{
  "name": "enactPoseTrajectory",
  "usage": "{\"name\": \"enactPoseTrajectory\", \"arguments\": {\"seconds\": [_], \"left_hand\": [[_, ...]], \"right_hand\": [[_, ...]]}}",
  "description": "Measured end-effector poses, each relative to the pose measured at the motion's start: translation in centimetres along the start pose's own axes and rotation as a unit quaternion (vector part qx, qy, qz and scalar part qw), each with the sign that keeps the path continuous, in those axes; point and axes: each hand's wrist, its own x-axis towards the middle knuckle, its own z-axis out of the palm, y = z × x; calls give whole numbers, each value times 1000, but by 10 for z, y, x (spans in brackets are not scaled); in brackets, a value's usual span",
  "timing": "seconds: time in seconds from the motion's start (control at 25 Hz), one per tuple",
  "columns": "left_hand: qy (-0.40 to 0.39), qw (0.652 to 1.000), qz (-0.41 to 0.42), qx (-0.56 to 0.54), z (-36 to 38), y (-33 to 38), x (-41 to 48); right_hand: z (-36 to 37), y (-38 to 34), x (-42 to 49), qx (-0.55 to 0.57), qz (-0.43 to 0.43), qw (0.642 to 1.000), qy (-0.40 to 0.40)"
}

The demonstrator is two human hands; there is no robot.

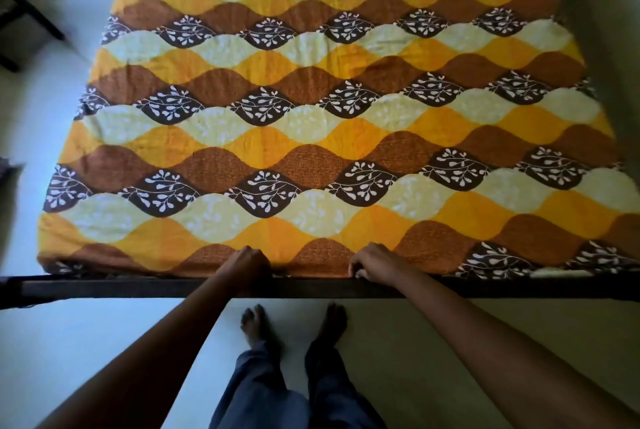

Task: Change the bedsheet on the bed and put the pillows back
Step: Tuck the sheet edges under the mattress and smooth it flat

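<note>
A bedsheet (322,123) with wavy bands of orange, brown, cream and dark leaf prints lies spread flat over the whole mattress. Both hands are at its near edge, above the dark bed frame rail (104,286). My left hand (247,264) has its fingers curled over the sheet's edge, fingertips hidden down between mattress and rail. My right hand (372,264) grips the sheet's edge the same way a little to the right. No pillows are in view.
Pale floor (69,342) runs along the bed's left side and under my bare feet. A dark piece of furniture (24,16) stands at the far left. A wall (609,30) borders the bed's right side.
</note>
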Motion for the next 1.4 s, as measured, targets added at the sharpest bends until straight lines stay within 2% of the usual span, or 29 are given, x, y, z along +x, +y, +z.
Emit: {"name": "enactPoseTrajectory", "arguments": {"seconds": [0.08,0.12,0.16,0.2,0.28,0.4,0.48,0.6,0.72,0.8,0.96,1.16,1.28,1.4], "left_hand": [[-71,996,-42,-25,-2,9,3],[-78,996,-45,-2,-3,12,1],[-66,997,-7,46,0,13,-2],[-48,998,-5,38,2,14,-4],[-26,999,-37,-20,0,19,-7],[-38,982,-70,-172,3,26,-19],[6,967,-93,-235,4,29,-30],[139,936,-100,-307,3,40,-45],[237,921,-91,-295,-13,44,-31],[289,921,-83,-247,-33,32,-5],[338,913,-120,-193,-88,-15,66],[387,900,-164,-116,-168,-106,179],[391,896,-193,-88,-168,-142,216],[401,891,-203,-56,-152,-150,222]], "right_hand": [[3,4,5,10,1,1000,-13],[4,3,6,7,9,1000,-11],[8,3,6,9,19,1000,-15],[8,4,6,26,29,999,-17],[9,7,1,89,49,995,-25],[14,9,-16,175,58,983,-27],[19,5,-29,244,70,965,58],[14,-1,-35,310,96,921,218],[-19,-2,-13,299,97,904,290],[-58,0,15,276,93,916,275],[-148,18,92,165,68,951,251],[-254,64,227,40,79,960,264],[-276,75,309,-39,117,946,300],[-257,53,352,-90,160,920,345]]}}
